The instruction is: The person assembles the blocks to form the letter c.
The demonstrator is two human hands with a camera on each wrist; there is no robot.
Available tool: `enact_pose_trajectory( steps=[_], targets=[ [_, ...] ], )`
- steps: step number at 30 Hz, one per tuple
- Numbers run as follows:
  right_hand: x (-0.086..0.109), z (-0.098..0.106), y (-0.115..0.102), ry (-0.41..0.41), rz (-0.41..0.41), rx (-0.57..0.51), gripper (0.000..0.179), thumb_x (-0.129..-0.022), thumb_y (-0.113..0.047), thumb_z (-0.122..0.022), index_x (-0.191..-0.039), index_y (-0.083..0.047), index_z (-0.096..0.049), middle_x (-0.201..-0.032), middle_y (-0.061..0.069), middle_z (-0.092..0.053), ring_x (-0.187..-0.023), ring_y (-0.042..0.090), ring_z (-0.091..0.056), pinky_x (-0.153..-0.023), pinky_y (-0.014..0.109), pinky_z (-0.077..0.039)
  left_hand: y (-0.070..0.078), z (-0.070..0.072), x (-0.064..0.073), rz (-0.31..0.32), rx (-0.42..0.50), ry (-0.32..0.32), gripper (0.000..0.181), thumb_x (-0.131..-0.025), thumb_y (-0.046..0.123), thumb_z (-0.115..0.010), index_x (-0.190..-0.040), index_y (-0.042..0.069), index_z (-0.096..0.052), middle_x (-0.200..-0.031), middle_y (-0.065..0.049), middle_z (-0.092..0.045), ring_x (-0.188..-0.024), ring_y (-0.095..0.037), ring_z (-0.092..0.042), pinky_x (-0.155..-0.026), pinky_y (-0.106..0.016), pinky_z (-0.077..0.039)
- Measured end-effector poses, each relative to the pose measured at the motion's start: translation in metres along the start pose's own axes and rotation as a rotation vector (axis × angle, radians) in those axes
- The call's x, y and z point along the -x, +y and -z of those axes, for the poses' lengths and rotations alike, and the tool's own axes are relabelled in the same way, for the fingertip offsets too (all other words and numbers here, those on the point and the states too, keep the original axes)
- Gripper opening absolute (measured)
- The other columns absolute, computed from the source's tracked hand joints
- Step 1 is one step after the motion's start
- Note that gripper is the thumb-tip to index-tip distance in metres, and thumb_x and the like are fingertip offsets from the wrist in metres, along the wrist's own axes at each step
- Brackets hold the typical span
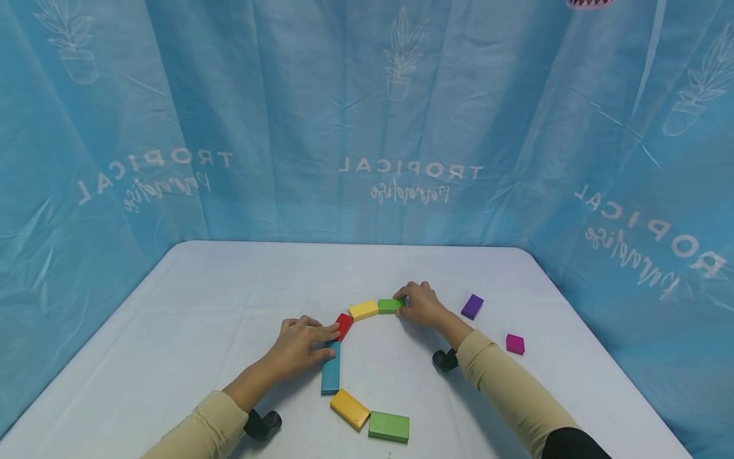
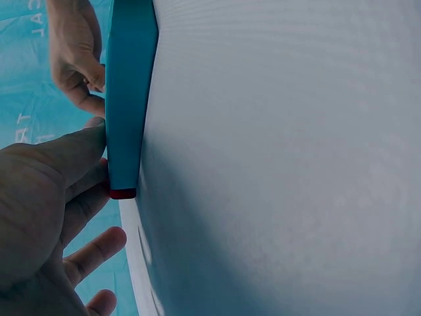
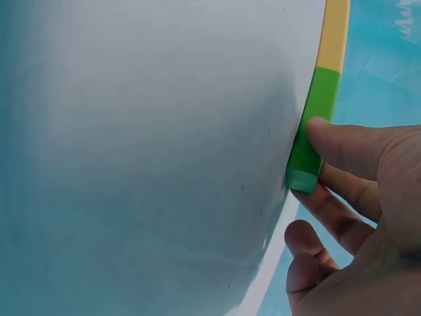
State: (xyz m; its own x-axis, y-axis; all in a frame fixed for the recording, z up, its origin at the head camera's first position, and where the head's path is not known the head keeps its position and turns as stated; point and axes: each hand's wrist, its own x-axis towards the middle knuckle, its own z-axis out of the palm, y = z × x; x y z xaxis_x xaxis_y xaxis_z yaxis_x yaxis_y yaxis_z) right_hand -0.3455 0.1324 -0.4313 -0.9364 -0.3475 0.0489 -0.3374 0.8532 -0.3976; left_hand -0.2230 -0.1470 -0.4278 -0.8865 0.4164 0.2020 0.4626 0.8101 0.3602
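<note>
Coloured wooden blocks form a curved line on the white table. At its far end my right hand point(image 1: 423, 306) pinches a green block point(image 3: 320, 92) between thumb and fingers. A yellow block point(image 1: 364, 310) touches that block's left end, and a red block point(image 1: 345, 325) comes after it. My left hand point(image 1: 298, 347) lies beside the red block and the long teal block point(image 1: 330, 376), its index finger at the red one. In the left wrist view, the thumb point(image 2: 89, 141) touches the teal block's edge; the other fingers are spread. The red block is mostly hidden there.
Toward me, a second yellow block point(image 1: 350, 408) and a second green block point(image 1: 389, 426) continue the curve. A purple block point(image 1: 472, 306) and a magenta block point(image 1: 515, 344) lie apart on the right. Blue printed curtains point(image 1: 309, 127) enclose the white table point(image 1: 229, 287).
</note>
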Motion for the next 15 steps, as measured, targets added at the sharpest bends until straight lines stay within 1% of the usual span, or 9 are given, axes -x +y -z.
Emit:
enact_pose_trajectory(
  steps=[7, 15],
  targets=[
    [-0.0005, -0.0014, 0.0022, 0.002, -0.002, 0.0, 0.031, -0.081, -0.017, -0.077, -0.111, -0.011, -0.072, -0.101, 0.001, -0.06, -0.091, 0.02, -0.044, -0.079, 0.037, -0.039, 0.0, -0.0002, -0.0004, 0.004, 0.001, -0.001, 0.044, -0.082, 0.026, -0.077, -0.122, 0.012, -0.068, -0.129, 0.003, -0.061, -0.112, -0.022, -0.049, -0.094, -0.055, -0.028],
    [0.002, -0.0009, 0.0014, 0.005, 0.014, -0.006, 0.03, -0.081, -0.016, -0.076, -0.11, -0.01, -0.071, -0.101, 0.002, -0.06, -0.089, 0.021, -0.044, -0.077, 0.037, -0.039, 0.0005, -0.0007, -0.0008, 0.025, -0.01, -0.005, 0.044, -0.081, 0.027, -0.078, -0.122, 0.014, -0.068, -0.129, 0.004, -0.061, -0.112, -0.021, -0.049, -0.095, -0.054, -0.028]
  ],
)
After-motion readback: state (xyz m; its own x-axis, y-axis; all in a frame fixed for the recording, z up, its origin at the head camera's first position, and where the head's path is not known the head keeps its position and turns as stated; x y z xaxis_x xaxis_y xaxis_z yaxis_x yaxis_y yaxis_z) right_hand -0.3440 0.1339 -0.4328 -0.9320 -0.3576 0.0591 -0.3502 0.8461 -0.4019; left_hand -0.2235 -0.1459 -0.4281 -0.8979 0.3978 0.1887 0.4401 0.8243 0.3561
